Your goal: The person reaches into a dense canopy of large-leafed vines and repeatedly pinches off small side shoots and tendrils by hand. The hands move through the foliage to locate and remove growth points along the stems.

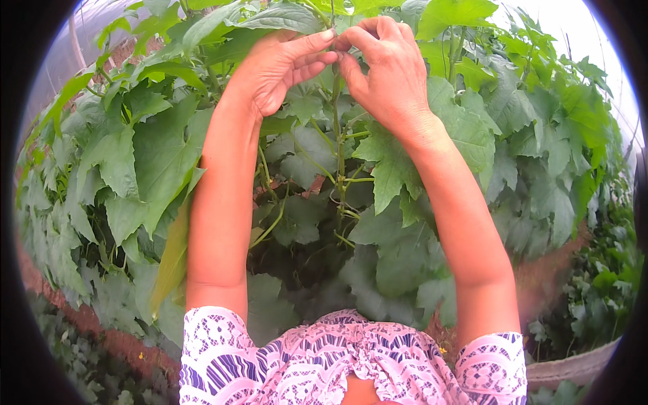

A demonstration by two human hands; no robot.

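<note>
A climbing vine with broad lobed leaves stands in front of me, and its thin green stem rises upright through the middle of the view. High on this stem, my left hand has its thumb and fingertips at the stem's left side. My right hand pinches at the same spot from the right, thumb against bent index finger. The fingertips of both hands almost touch. A thin dark string runs up above them. Any small piece between the fingertips is too hidden to make out.
Dense leaves crowd my left forearm, with a yellowing leaf beside it. More foliage lies to the right. Brown soil shows between the rows. A pale curved edge lies at lower right. Translucent sheeting is behind.
</note>
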